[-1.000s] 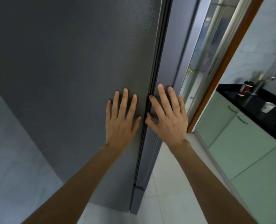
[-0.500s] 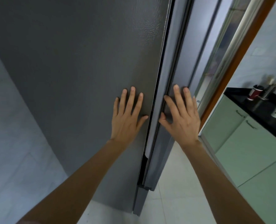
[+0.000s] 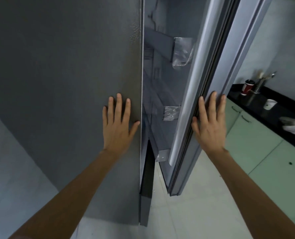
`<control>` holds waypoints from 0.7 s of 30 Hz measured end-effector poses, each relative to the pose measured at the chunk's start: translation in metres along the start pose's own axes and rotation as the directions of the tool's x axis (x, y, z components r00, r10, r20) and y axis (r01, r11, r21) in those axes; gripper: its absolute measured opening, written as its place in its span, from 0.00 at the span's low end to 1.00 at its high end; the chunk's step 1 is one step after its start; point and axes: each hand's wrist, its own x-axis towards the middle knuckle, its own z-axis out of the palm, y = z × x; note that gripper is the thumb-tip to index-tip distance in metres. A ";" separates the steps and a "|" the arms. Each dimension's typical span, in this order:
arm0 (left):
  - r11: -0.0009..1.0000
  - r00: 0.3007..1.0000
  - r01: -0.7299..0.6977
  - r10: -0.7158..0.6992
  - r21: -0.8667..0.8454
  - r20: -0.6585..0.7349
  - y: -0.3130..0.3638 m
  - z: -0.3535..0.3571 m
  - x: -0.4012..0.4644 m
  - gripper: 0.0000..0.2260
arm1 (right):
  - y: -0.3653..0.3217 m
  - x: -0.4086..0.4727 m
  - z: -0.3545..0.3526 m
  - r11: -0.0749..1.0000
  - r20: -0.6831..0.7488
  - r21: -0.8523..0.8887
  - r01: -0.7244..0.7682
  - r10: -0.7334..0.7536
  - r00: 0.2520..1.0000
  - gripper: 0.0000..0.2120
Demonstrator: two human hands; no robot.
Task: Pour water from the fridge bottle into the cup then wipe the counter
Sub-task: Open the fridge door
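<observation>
both hands are flat with fingers straight and spread, holding nothing. left hand [image 3: 117,123] presses palm-down on the grey left fridge door [image 3: 65,83], its thumb just at the door's inner edge, which looks like a brace that keeps this door shut. right hand [image 3: 210,123] lies flat against the outer edge of the right fridge door [image 3: 236,69], fingertips reaching over the dark rubber seal [image 3: 206,94], placed as if to swing that door outward. between the hands the fridge stands partly open, showing dim shelves and clear plastic door bins [image 3: 182,52]; the interior is unlit and the gap narrow. no bottle can be made out inside, so where it sits cannot be told. further right, past the open door, a black worktop [image 3: 264,109] runs over pale green cabinets [image 3: 257,152]. on it stands a small white cup [image 3: 270,104], well apart from the fridge, with a red and dark cup [image 3: 247,87] and a holder of utensils [image 3: 261,81] behind it, and a crumpled white cloth [image 3: 292,125] nearer the viewer, likely meant for wiping. judged from this, the task is at its very start: fetching the bottle comes first.
</observation>
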 end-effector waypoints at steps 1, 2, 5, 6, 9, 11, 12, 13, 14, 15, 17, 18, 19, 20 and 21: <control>1.000 1.000 0.006 -0.006 -0.005 0.003 0.001 -0.001 0.000 0.31 | 0.005 -0.001 0.000 1.000 0.015 -0.016 -0.026 0.027 1.000 0.29; 1.000 1.000 0.009 -0.009 -0.010 0.004 0.001 -0.001 0.001 0.31 | 0.010 -0.002 0.000 0.998 0.027 -0.019 -0.058 0.058 0.998 0.29; 1.000 1.000 0.011 -0.011 -0.019 0.005 0.003 -0.002 0.001 0.31 | 0.027 -0.006 0.000 0.987 0.046 0.023 -0.160 0.159 0.986 0.30; 1.000 1.000 0.010 -0.010 -0.020 0.005 0.003 -0.002 0.001 0.31 | 0.033 -0.007 0.001 0.982 0.058 0.049 -0.185 0.182 0.982 0.31; 1.000 1.000 0.013 -0.012 -0.024 0.013 0.004 -0.003 0.001 0.32 | 0.056 -0.008 0.007 0.967 0.097 0.127 -0.219 0.207 0.974 0.36; 0.999 0.999 0.021 -0.020 -0.025 0.026 0.006 -0.004 0.001 0.33 | 0.071 -0.009 0.010 0.967 0.113 0.120 -0.225 0.212 0.971 0.37; 0.999 0.999 0.026 -0.025 -0.023 0.034 0.007 -0.004 0.001 0.34 | 0.077 -0.010 0.012 0.967 0.119 0.116 -0.226 0.212 0.970 0.37; 0.999 0.999 0.031 -0.030 -0.021 0.042 0.007 -0.004 0.001 0.34 | 0.084 -0.010 0.014 0.966 0.127 0.118 -0.231 0.216 0.968 0.37; 0.999 0.998 0.037 -0.036 -0.019 0.048 0.008 -0.004 0.001 0.35 | 0.089 -0.009 0.016 0.965 0.137 0.119 -0.235 0.219 0.966 0.37; 0.999 0.998 0.045 -0.044 -0.017 0.050 0.009 -0.004 0.001 0.35 | 0.095 -0.009 0.018 0.964 0.146 0.119 -0.237 0.219 0.965 0.37; 0.999 0.997 0.052 -0.051 -0.009 0.055 0.010 -0.006 0.002 0.35 | 0.104 -0.009 0.021 0.966 0.154 0.121 -0.229 0.210 0.965 0.37; 0.999 0.997 0.051 -0.051 0.001 0.057 0.010 -0.007 0.002 0.34 | 0.108 -0.010 0.022 0.968 0.154 0.122 -0.221 0.201 0.967 0.36; 0.999 0.997 0.050 -0.051 0.017 0.059 0.010 -0.009 0.002 0.34 | 0.111 -0.010 0.024 0.970 0.152 0.121 -0.210 0.191 0.970 0.36; 0.998 0.997 0.052 -0.054 0.033 0.062 0.010 -0.011 0.002 0.34 | 0.114 -0.010 0.025 0.973 0.154 0.121 -0.199 0.180 0.972 0.36; 0.997 0.996 0.058 -0.061 0.045 0.068 0.010 -0.013 0.002 0.34 | 0.117 -0.010 0.026 0.975 0.156 0.122 -0.188 0.168 0.973 0.35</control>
